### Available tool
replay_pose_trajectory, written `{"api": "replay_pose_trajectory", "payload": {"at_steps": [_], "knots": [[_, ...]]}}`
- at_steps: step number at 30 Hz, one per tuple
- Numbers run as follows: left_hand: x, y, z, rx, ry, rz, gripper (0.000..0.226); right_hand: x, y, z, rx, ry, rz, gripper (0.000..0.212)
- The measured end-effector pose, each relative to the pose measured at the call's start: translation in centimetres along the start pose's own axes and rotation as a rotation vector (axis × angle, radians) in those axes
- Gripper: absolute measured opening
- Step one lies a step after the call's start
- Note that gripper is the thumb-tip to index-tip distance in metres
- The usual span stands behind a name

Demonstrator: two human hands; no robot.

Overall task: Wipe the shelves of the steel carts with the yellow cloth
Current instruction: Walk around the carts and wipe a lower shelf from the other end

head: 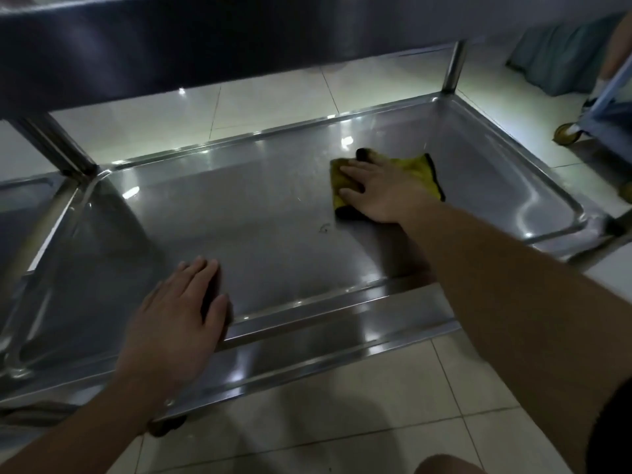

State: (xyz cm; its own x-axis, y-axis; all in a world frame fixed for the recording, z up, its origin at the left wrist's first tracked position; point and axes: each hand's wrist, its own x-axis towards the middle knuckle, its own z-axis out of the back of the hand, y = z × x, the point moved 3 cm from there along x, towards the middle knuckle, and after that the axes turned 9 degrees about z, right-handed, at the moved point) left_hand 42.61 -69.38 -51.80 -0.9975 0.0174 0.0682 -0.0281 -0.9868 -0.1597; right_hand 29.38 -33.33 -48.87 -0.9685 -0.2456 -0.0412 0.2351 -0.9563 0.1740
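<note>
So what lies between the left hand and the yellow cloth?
In the head view, only bare steel shelf separates the left hand from the yellow cloth.

Head view, down onto cart shelf point(273, 217)

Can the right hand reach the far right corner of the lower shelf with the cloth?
Probably yes: the right hand presses the yellow cloth flat, and only bare shelf lies between.

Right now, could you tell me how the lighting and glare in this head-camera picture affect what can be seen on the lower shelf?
Head view: dim overall, with bright glare spots along the rim of the lower steel cart shelf; the right hand flat on the yellow cloth with dark edging reads clearly; the left hand is slightly soft; wide-angle bending curves the shelf edges.
</note>
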Motion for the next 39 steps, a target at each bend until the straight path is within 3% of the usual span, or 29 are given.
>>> {"api": "replay_pose_trajectory", "payload": {"at_steps": [7, 10, 14, 18, 20, 24, 27, 30, 35, 39], "knots": [[0.1, -0.3, 0.0, -0.004, -0.014, 0.024, 0.072, -2.2, -12.7, 2.0, 0.072, -0.031, -0.491, 0.075], [0.2, -0.4, 0.1, -0.001, -0.014, 0.035, 0.073, -6.2, -16.0, 1.8, 0.077, -0.047, -0.597, 0.082], [0.2, -0.4, 0.1, 0.003, 0.003, 0.045, 0.076, -11.2, -15.2, 0.9, 0.057, -0.083, -0.652, 0.078], [0.1, -0.3, 0.2, 0.005, 0.009, 0.036, 0.076, -13.0, -9.2, -0.7, 0.104, -0.073, -0.767, 0.079], [0.2, -0.3, 0.2, 0.012, 0.009, 0.036, 0.075, -12.5, -3.9, -1.6, 0.077, -0.058, -0.692, 0.075], [0.2, -0.2, 0.2, 0.021, 0.015, 0.022, 0.075, -11.2, 6.4, -3.2, 0.009, 0.0, -0.143, 0.072], [0.2, -0.1, 0.2, 0.026, 0.02, 0.016, 0.074, -11.4, 5.6, -2.6, 0.049, 0.004, 0.005, 0.077], [0.1, -0.5, 0.4, 0.013, 0.018, 0.02, 0.074, -12.4, -1.2, -0.8, 0.08, -0.088, -0.125, 0.075], [0.1, -0.8, 0.5, -0.006, -0.012, 0.025, 0.073, -16.9, -13.9, 1.8, 0.032, -0.096, -0.596, 0.067], [0.2, -0.5, 0.2, 0.013, -0.001, 0.028, 0.069, -16.7, -12.2, 0.6, -0.028, -0.115, -0.654, 0.082]]}}
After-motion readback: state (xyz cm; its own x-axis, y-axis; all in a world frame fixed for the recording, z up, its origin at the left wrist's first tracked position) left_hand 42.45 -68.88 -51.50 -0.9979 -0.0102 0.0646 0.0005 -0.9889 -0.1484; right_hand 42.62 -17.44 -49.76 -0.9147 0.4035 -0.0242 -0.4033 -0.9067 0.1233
